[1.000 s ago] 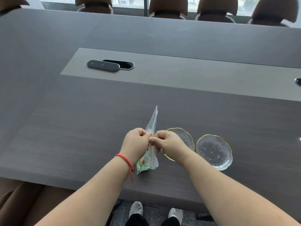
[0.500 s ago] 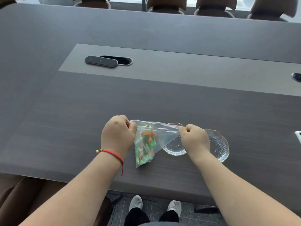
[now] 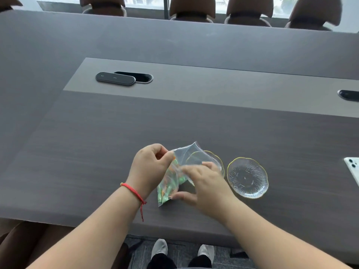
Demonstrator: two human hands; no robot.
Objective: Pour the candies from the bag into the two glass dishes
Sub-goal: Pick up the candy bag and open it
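Fingers of our left hand (image 3: 150,167), the one with the red cord at the wrist, pinch the upper edge of the clear plastic bag (image 3: 175,175), which hangs just above the dark table (image 3: 87,152) at its near edge. Moving right, the bag's lower corner holds the candies (image 3: 168,188), green and orange wrappers bunched together, while its upper part looks slack and see-through, its mouth lying over the nearer glass dish (image 3: 213,159). Our right hand (image 3: 206,184) comes next, blurred, its fingers spread across the bag's side and the thumb under its lower edge; we cannot tell whether it truly grips the plastic or only rests against it. Further right sits the second glass dish (image 3: 247,177), gold-rimmed and with nothing in it, just beside the first, and a white phone (image 3: 352,167) lies at the far right edge. We judge that we are between opening and pouring: no candy has reached either dish. The next move calls for raising the candy-filled corner above the mouth, keeping the mouth low over the first dish, and tipping gently so only about half slides out before we shift across to the second.
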